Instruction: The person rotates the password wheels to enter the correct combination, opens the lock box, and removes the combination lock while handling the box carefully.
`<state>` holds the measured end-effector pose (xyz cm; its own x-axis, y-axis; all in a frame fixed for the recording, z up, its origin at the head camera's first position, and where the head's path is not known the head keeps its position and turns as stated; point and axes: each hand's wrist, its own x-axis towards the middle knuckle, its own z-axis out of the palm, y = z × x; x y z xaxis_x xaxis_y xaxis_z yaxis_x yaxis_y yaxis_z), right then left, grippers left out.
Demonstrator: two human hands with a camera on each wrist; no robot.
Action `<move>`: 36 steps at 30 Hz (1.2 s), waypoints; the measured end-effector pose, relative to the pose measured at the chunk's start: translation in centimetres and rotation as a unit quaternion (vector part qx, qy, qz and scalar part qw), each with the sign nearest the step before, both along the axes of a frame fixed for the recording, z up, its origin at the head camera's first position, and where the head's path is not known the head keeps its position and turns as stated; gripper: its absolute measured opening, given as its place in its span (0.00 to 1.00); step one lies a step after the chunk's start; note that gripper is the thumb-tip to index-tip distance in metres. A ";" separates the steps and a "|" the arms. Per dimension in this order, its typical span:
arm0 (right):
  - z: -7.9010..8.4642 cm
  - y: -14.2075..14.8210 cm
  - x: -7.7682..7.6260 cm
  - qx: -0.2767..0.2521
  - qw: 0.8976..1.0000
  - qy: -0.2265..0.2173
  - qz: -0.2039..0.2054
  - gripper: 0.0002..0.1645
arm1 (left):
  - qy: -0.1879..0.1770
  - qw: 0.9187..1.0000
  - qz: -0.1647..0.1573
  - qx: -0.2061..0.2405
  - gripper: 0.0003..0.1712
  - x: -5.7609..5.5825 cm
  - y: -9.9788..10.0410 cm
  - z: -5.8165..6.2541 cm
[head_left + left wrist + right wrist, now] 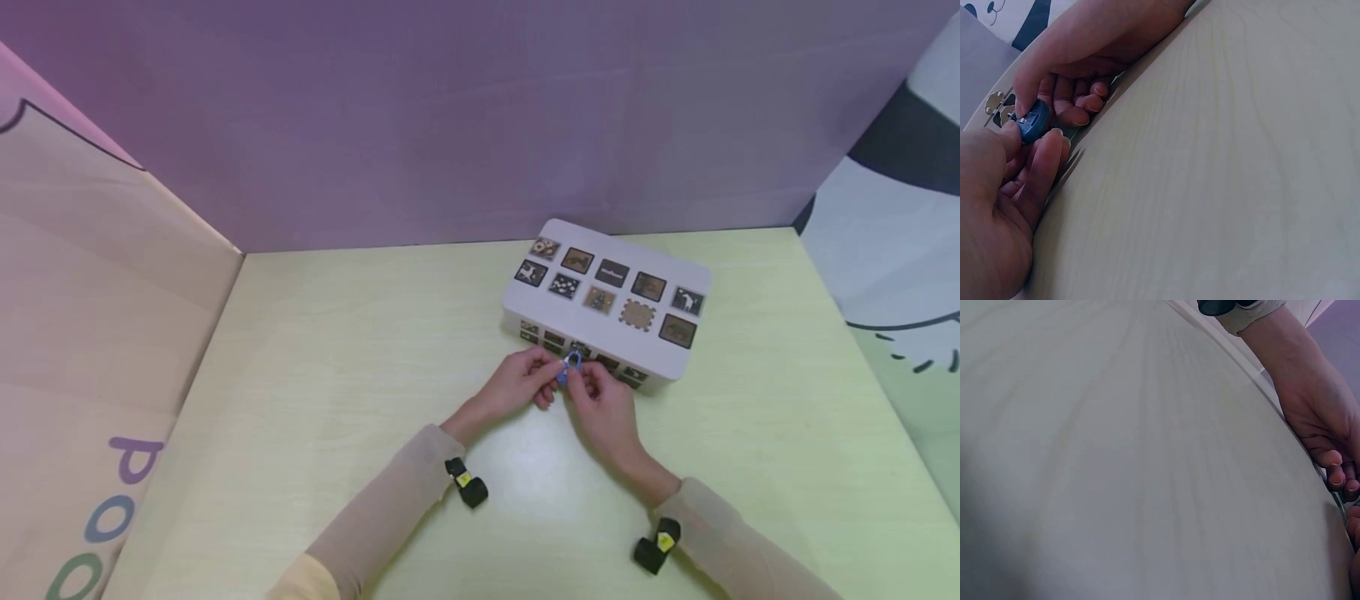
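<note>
A small blue padlock (pixel 562 376) with a raised loop shackle is between both hands at the front of a white box (pixel 588 321). My left hand (pixel 513 383) pinches its body from the left with thumb and fingers. On the other side, my right hand (pixel 606 417) also pinches it. Up close in the left wrist view, the padlock (pixel 1034 124) has dials on its face, and a metal latch (pixel 994 102) is just behind it. The right wrist view catches the left hand (pixel 1319 419) and only fingertips of the right; the padlock is hidden there.
Dark and brown picture squares cover the box's lid and front. It stands angled on a pale wood-grain table (pixel 360 333), near the back edge. A purple panel (pixel 420 125) rises behind, with printed panels left and right. Each wrist wears a black camera (pixel 468 483).
</note>
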<state>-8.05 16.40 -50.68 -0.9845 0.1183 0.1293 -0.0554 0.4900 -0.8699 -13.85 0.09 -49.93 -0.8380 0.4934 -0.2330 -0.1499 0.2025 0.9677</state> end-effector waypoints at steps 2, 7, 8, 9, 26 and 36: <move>0.0 0.0 0.0 0.001 1.000 0.001 -0.001 0.11 | 0.000 1.000 0.000 0.000 0.11 0.0 0.0 0.0; 0.0 0.0 0.0 -0.001 1.000 -0.003 -0.002 0.12 | -0.002 1.000 0.000 -0.001 0.11 0.0 0.0 0.0; 0.1 0.0 0.0 -0.003 1.000 -0.005 -0.002 0.12 | -0.002 1.000 0.001 -0.001 0.11 0.0 0.0 0.0; 0.1 0.0 0.0 -0.005 1.000 -0.006 -0.002 0.12 | -0.003 1.000 0.001 -0.001 0.11 0.0 0.0 0.0; 0.5 -0.1 0.2 -0.036 0.999 -0.024 -0.001 0.09 | -0.014 1.000 0.004 0.001 0.11 0.2 0.0 0.4; 0.4 0.0 0.3 -0.030 0.999 -0.030 -0.006 0.10 | -0.011 1.000 0.004 0.000 0.11 0.2 0.0 0.2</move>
